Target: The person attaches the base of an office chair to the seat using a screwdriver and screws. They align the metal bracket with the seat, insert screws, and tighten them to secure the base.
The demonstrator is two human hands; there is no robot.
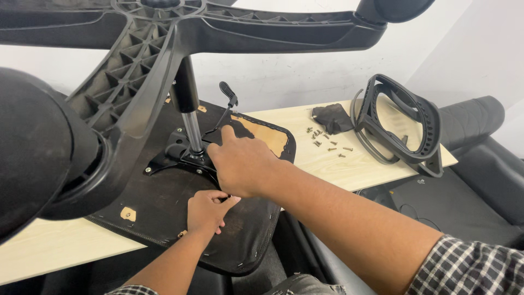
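Observation:
An upturned office chair seat (164, 210), black underside up, lies on a light wooden table (333, 164). A metal gas cylinder (191, 123) rises from the black mounting plate (174, 155) to the black star-shaped base (164, 33) with casters overhead. My right hand (240, 164) rests on the plate's near edge beside the cylinder, fingers bent over it. My left hand (206, 210) is just below, fingers pinched on something small at the seat underside; what it holds is hidden. A black lever (228, 95) sticks up behind.
Several loose screws (325, 143) lie on the table beside a dark cloth piece (333, 117). Black plastic armrest frames (404, 123) lean at the table's right end. A black sofa (480, 158) stands at right. A large caster (38, 153) looms at left.

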